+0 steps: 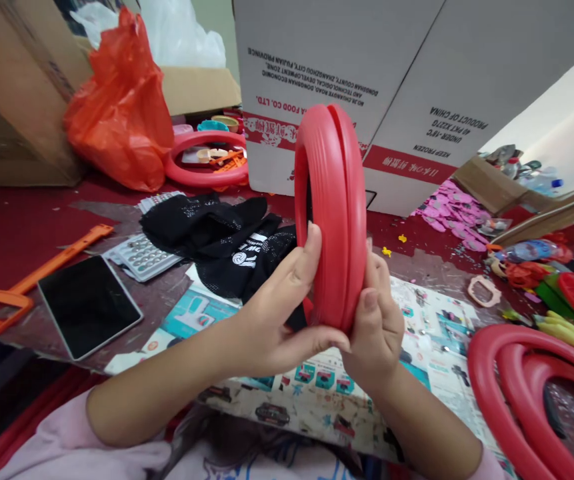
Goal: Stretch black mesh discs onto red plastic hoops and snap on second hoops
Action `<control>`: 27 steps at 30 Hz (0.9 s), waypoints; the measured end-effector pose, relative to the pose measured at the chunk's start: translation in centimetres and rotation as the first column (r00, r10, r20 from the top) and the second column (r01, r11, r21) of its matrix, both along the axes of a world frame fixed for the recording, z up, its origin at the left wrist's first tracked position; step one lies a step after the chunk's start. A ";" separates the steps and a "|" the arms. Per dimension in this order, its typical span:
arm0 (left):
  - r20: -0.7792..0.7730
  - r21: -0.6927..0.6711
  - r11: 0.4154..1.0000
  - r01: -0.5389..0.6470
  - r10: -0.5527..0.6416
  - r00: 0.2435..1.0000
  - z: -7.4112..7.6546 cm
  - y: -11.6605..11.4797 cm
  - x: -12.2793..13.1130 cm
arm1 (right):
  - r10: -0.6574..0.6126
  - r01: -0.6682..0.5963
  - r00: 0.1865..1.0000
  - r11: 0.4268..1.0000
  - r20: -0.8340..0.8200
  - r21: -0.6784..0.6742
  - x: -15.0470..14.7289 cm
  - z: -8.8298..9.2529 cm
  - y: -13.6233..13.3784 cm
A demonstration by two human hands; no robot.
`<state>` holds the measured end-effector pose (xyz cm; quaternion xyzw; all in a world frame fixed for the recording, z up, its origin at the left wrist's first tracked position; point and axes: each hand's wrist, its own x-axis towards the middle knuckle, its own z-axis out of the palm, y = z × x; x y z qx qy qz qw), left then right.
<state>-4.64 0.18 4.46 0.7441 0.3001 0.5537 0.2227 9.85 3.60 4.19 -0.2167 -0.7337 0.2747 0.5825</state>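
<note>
A pair of red plastic rings (329,220), or one ring with a deep groove round its rim, stands upright, edge towards me, above the table. My left hand (279,303) is closed on its left side and lower edge, thumb under the bottom. On the right, my right hand (377,320) grips the lower edge with bent fingers. Which parts the hidden fingertips touch I cannot tell. Beneath the hands lies a printed cardboard sheet (287,407). A black cloth (231,240) with a white logo lies just behind my left hand.
A tablet (91,307), an orange plastic handle piece (31,287) and a calculator-like keypad (144,257) lie left. More red rings (509,373) are stacked right. A large white carton (317,67), an orange bag (121,120) and pink pieces (451,210) stand or lie behind.
</note>
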 end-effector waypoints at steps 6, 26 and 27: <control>0.022 -0.065 0.998 0.017 -0.015 1.000 -0.1 -0.6 0.0 | 0.008 -0.008 1.000 1.000 0.010 -0.008 -0.6 0.0 -0.3; -0.303 -0.061 0.781 -0.621 0.579 0.757 4.9 -0.9 -3.8 | -0.411 0.186 0.795 0.865 0.445 0.466 0.8 1.9 -1.5; -0.322 -0.018 0.778 -0.628 0.590 0.740 5.0 -0.8 -4.1 | -0.486 0.241 0.795 0.803 0.364 0.545 2.0 3.1 -1.5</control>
